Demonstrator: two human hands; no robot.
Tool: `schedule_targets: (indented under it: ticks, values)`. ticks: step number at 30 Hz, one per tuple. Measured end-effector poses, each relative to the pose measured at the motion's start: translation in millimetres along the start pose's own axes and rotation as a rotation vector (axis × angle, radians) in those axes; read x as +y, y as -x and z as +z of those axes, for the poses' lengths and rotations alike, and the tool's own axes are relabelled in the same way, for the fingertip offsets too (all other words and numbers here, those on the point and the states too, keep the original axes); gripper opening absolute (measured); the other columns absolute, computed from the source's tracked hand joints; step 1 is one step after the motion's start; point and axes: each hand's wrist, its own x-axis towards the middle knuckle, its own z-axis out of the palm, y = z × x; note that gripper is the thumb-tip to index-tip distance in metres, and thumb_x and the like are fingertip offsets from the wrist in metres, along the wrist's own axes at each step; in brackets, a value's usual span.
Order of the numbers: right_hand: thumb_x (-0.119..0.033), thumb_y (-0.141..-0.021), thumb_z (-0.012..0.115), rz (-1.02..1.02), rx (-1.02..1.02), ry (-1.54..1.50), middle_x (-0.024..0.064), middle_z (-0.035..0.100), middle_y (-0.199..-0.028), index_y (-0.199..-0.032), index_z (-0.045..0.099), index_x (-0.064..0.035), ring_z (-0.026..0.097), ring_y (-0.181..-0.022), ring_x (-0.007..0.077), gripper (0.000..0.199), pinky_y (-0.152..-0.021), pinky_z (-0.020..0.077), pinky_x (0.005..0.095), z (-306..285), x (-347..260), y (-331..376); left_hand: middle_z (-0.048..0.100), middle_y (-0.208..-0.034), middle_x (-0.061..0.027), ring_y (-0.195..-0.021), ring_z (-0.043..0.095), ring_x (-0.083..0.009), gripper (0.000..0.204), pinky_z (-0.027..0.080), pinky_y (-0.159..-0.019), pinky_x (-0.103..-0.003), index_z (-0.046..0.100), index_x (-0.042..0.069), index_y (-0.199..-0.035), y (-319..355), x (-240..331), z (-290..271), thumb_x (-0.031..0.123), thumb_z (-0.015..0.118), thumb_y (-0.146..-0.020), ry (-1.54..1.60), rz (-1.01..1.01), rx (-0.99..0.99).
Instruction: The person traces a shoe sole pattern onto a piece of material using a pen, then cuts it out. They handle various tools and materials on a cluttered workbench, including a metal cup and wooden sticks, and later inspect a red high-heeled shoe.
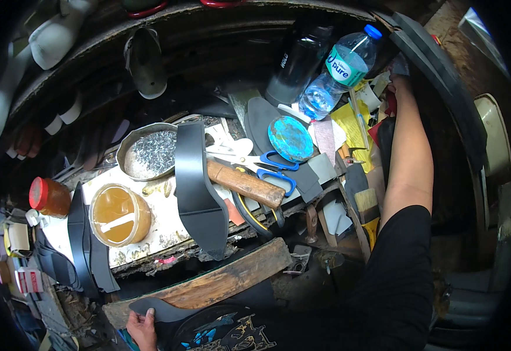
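At the lower left, my left hand (143, 329) pinches the rounded end of a dark grey sole-shaped sheet (164, 310), thumb on top. The sheet lies near a worn wooden board (208, 281). My right arm stretches to the far right, and my right hand (393, 88) is among clutter beyond the yellow paper (352, 123). Its fingers are small and partly hidden, so any hold does not show. Nearest to it are a greyish piece (400, 64) and something red. On the bench between the hands stands a bent black sheet piece (197, 187), beside a wooden-handled tool (246, 184).
Blue-handled scissors (276, 167), a round blue tin (290, 138) and a water bottle (340, 73) crowd the bench's right. Leftward are a tub of amber liquid (119, 215), a bowl of small nails (149, 151) and a red-lidded jar (49, 197). A brush (366, 205) stands by my right forearm.
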Motion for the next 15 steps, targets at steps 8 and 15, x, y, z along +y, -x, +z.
schedule_targets:
  ticks: [8,15]
  values:
    - [-0.016,-0.104,0.056,-0.186,0.007,0.081,0.0124,0.070,-0.128,-0.148,0.057,-0.0079,0.076,-0.089,0.0267,0.044,-0.068,0.0587,0.0355,-57,-33,58,0.063,-0.075,0.0018,-0.065,0.049,-0.0075,0.019,0.043,-0.062,-0.026,0.071,0.000,-0.100,1,-11,1,0.013,0.080,-0.090,-0.009,0.055,0.013]
    - [-0.011,-0.094,0.073,-0.106,0.165,-0.678,0.0110,0.072,-0.111,-0.121,0.068,-0.0032,0.072,-0.074,0.0213,0.028,-0.057,0.0519,0.0311,-98,-48,176,0.071,-0.086,-0.0080,-0.078,0.062,-0.0140,0.020,0.053,-0.074,-0.030,0.071,0.005,-0.109,-3,3,-7,0.023,0.074,-0.101,-0.079,0.010,-0.076]
